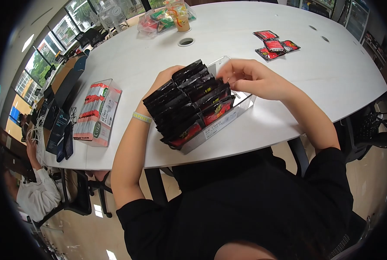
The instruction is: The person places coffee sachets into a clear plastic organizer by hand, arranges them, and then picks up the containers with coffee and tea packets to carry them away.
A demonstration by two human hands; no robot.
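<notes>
A clear plastic box [228, 123] stands tilted at the table's near edge, packed with rows of black-and-red sachets [189, 102]. The back of my left hand [169, 74] shows at the box's far left side; its fingers are hidden behind the sachets. At the right end of the box is my right hand [252, 79], its fingers bent and its thumb apart from them. Its fingertips reach the edge of the sachets, beside a bare strip of the box. Nothing can be made out between thumb and fingers.
Several loose red sachets [273, 44] lie at the back right of the white table [228, 26]. Left stands another clear box [104, 112] of red-and-white packs. A drink cup [179, 17] and a plastic bag [152, 21] are at the back. Another person [37, 190] sits far left.
</notes>
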